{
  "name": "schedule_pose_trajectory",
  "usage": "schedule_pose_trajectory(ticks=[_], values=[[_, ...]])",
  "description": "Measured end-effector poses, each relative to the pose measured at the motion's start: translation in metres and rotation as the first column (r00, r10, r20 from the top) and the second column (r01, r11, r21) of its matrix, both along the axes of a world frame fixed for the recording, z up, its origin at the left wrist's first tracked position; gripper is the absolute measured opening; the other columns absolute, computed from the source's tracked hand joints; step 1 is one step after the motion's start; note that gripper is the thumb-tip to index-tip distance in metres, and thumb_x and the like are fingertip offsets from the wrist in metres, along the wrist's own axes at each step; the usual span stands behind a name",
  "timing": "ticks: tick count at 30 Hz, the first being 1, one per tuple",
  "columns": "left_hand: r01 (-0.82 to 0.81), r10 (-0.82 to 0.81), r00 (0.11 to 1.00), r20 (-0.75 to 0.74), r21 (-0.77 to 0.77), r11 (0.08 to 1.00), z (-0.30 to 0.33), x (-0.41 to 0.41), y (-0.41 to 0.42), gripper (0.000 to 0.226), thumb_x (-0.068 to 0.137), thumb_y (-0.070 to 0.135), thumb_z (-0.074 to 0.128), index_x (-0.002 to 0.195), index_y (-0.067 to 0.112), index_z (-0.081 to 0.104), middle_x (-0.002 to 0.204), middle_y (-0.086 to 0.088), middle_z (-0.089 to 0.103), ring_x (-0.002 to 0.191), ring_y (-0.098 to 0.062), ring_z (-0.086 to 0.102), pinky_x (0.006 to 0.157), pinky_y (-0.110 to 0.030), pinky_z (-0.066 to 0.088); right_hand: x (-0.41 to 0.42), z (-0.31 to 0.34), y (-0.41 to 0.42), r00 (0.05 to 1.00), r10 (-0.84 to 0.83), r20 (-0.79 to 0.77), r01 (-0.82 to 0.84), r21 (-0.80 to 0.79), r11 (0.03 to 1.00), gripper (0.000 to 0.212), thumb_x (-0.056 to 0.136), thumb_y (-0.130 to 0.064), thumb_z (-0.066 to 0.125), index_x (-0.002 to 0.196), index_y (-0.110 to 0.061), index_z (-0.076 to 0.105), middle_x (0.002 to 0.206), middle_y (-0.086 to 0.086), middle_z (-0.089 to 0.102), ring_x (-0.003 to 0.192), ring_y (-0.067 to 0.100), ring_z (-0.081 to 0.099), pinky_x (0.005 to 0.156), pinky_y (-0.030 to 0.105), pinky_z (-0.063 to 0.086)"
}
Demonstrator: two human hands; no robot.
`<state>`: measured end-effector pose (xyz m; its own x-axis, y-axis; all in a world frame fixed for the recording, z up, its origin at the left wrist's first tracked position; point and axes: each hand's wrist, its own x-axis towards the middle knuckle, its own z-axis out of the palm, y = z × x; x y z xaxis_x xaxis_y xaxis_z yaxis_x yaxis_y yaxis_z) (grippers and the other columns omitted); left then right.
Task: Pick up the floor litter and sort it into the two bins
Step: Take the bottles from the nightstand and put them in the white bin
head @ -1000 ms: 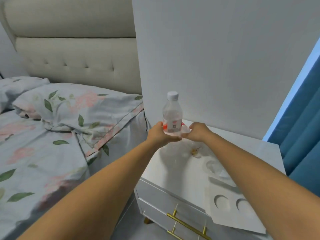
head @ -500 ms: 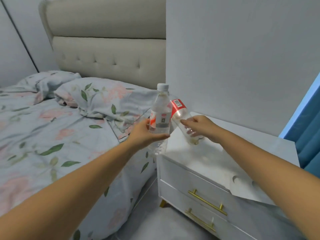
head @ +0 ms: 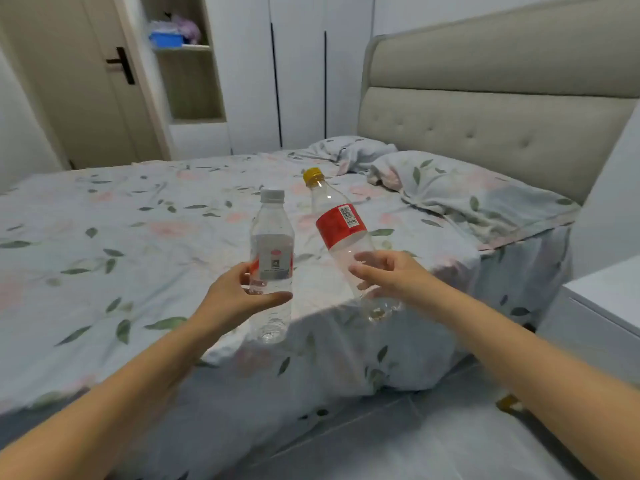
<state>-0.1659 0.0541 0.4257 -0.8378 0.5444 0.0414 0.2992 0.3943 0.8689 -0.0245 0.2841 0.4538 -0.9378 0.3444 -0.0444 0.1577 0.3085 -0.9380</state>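
I saw one big bed (head: 138, 237) with a flowery sheet, and it filled most of the view. Behind it stood one padded headboard (head: 485, 133), one door (head: 79, 84) and one shelf (head: 187, 50) with a blue box I could not make out well. Two pillows (head: 460, 188) lay by the headboard. Only a corner of one white counter (head: 602, 306) showed at the right edge; the rest was cut off.

I held two empty bottles up in the air over the corner of the bed. My left hand (head: 232, 299) gripped the white-cap bottle (head: 272, 244), which stood straight up, with my fingers curled round its lower half. My right hand (head: 391, 275) gripped the yellow-cap bottle (head: 336, 220), with its red label, and it leaned to the left. My fingers were wrapped round its lower part. The two bottles were near each other but not touching.

I saw no bins at all. A moment before, I faced the counter and wall; by now I had turned toward the bed and door.
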Motion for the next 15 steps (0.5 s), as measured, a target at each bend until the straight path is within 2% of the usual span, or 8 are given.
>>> schedule_pose_trajectory(ticks=[4, 8, 10, 12, 15], values=[[-0.215, 0.215, 0.977, -0.006, 0.016, 0.977, -0.021, -0.006, -0.171, 0.064, 0.059, 0.038, 0.088, 0.115, 0.029, 0.058, 0.108, 0.007, 0.068, 0.092, -0.009, 0.067, 0.076, -0.023, 0.051, -0.061, -0.026, -0.148, 0.983, 0.185, -0.001, -0.185, 0.037, 0.982, 0.057, 0.082, -0.039, 0.067, 0.131, -0.016, 0.052, 0.103, 0.002, 0.068, 0.089, 0.015, 0.068, 0.075, 0.024, 0.057], [-0.398, 0.397, 0.915, 0.070, 0.000, 0.917, -0.052, 0.017, -0.325, 0.058, 0.059, 0.034, 0.089, 0.108, 0.032, 0.058, 0.105, 0.009, 0.070, 0.092, -0.007, 0.068, 0.080, -0.026, 0.053, -0.107, -0.056, -0.290, 0.933, 0.357, 0.038, -0.357, 0.000, 0.934, 0.050, 0.082, -0.041, 0.067, 0.126, -0.022, 0.054, 0.104, -0.007, 0.066, 0.084, 0.008, 0.067, 0.065, 0.015, 0.053], [-0.512, 0.509, 0.854, 0.104, -0.005, 0.859, -0.067, 0.030, -0.394, 0.061, 0.058, 0.035, 0.089, 0.111, 0.029, 0.059, 0.103, 0.009, 0.071, 0.092, -0.008, 0.068, 0.080, -0.026, 0.053, -0.122, -0.075, -0.353, 0.907, 0.418, 0.056, -0.418, -0.023, 0.908, 0.049, 0.081, -0.040, 0.069, 0.125, -0.022, 0.054, 0.103, -0.004, 0.068, 0.081, 0.009, 0.067, 0.068, 0.020, 0.053], [-0.641, 0.635, 0.758, 0.151, -0.011, 0.768, -0.084, 0.040, -0.461, 0.067, 0.056, 0.036, 0.091, 0.114, 0.022, 0.061, 0.101, 0.008, 0.071, 0.090, -0.007, 0.068, 0.076, -0.023, 0.052, -0.134, -0.094, -0.407, 0.866, 0.491, 0.095, -0.492, -0.016, 0.871, 0.047, 0.079, -0.042, 0.071, 0.117, -0.018, 0.058, 0.095, -0.004, 0.067, 0.078, 0.009, 0.064, 0.069, 0.023, 0.051], [-0.769, 0.759, 0.622, 0.192, -0.033, 0.639, -0.109, 0.052, -0.545, 0.090, 0.036, 0.059, 0.088, 0.116, 0.023, 0.064, 0.099, 0.008, 0.074, 0.089, -0.008, 0.070, 0.083, -0.033, 0.057, -0.146, -0.117, -0.480, 0.796, 0.587, 0.144, -0.590, -0.029, 0.807, 0.033, 0.081, -0.042, 0.069, 0.102, -0.017, 0.062, 0.081, -0.007, 0.065, 0.066, 0.003, 0.062, 0.061, 0.020, 0.048]])
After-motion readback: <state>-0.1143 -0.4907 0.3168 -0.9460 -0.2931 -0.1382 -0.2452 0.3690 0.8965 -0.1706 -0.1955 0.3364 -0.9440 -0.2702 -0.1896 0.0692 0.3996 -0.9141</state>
